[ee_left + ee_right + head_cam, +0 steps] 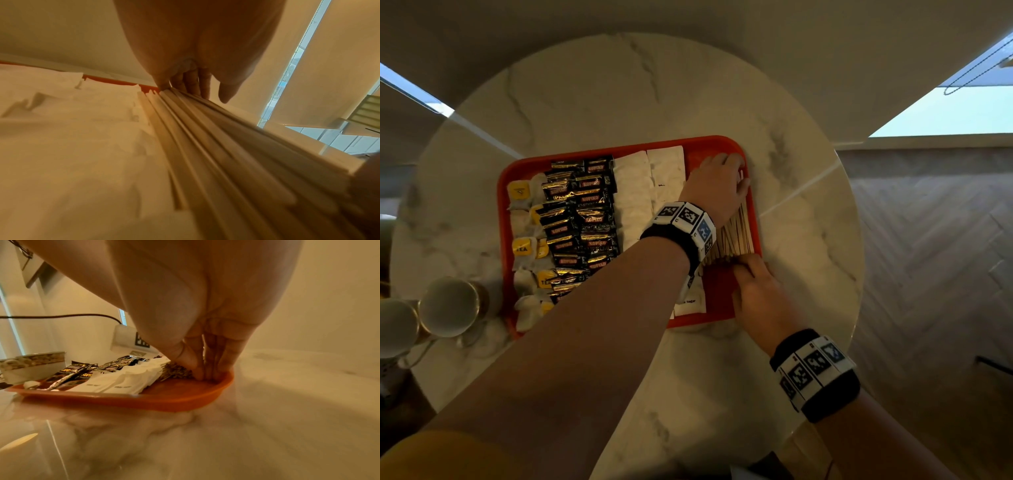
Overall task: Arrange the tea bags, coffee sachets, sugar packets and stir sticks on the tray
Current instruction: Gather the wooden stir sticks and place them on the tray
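Note:
A red tray point(717, 156) lies on the round marble table point(619, 102). From left to right it holds yellow-tagged tea bags point(522, 248), black coffee sachets point(582, 219), white sugar packets point(650, 185) and a bundle of wooden stir sticks point(736, 233). My left hand point(722, 174) reaches across and its straight fingers point(193, 84) press the far ends of the stir sticks point(205, 146). My right hand point(753, 277) stands at the near ends, its straight fingers point(205, 369) against the stick ends point(176, 371). My left forearm hides part of the sugar packets.
Two white cups point(450, 306) lie on their sides at the table's left edge, beside the tray. Bare marble shows beyond and to the right of the tray. Past the right table edge is a herringbone wood floor point(935, 240).

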The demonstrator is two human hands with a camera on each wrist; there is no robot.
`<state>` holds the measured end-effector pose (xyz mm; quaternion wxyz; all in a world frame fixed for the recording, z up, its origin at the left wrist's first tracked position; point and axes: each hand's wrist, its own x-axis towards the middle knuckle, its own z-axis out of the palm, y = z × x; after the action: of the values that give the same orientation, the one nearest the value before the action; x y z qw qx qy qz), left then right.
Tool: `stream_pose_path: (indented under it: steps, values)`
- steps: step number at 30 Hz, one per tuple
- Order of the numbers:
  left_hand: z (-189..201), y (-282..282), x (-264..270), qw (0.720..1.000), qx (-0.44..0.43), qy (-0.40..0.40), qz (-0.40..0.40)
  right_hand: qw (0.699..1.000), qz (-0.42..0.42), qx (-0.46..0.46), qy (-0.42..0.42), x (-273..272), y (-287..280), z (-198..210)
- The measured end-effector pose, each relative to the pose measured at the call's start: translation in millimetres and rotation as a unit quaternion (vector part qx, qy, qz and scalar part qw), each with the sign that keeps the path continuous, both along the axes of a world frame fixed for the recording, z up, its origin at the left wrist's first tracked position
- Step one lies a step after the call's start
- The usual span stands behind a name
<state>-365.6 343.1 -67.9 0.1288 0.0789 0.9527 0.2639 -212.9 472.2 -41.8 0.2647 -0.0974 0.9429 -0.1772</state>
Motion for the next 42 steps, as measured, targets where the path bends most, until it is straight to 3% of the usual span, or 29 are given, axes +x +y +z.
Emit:
stream_pose_path:
  steps: [9, 19, 23, 26, 30, 36, 42]
  values:
    - [1.0, -23.4, 0.8, 1.000, -0.017, 0.021, -0.004, 0.997, 0.068, -0.016, -0.038, 8.5, -16.9, 13.3]
    - [1.8, -24.8, 6.3, 1.000, 0.009, 0.025, -0.005, 0.999, 0.027, -0.025, -0.033, -0.4, -29.1, 10.2]
    - [12.3, -37.3, 19.1, 0.996, 0.055, 0.060, 0.041, 0.999, -0.007, -0.042, -0.018, 2.0, -17.6, 14.1]
    - [22.5, -56.6, 49.6, 0.989, 0.081, 0.091, 0.089, 0.999, 0.012, -0.043, -0.012, 6.9, -11.5, 14.7]
    - [33.1, -92.7, 122.0, 0.990, 0.073, 0.046, 0.110, 0.999, 0.050, -0.015, -0.010, 20.5, -6.1, 12.1]
    - [28.2, -150.7, 235.6, 0.995, -0.038, 0.017, 0.086, 0.998, 0.064, -0.002, 0.008, 40.8, -0.5, 0.9]
    - [10.5, -189.4, 285.4, 0.994, -0.067, 0.055, 0.065, 0.996, 0.063, 0.020, 0.066, 49.8, -3.3, -6.3]
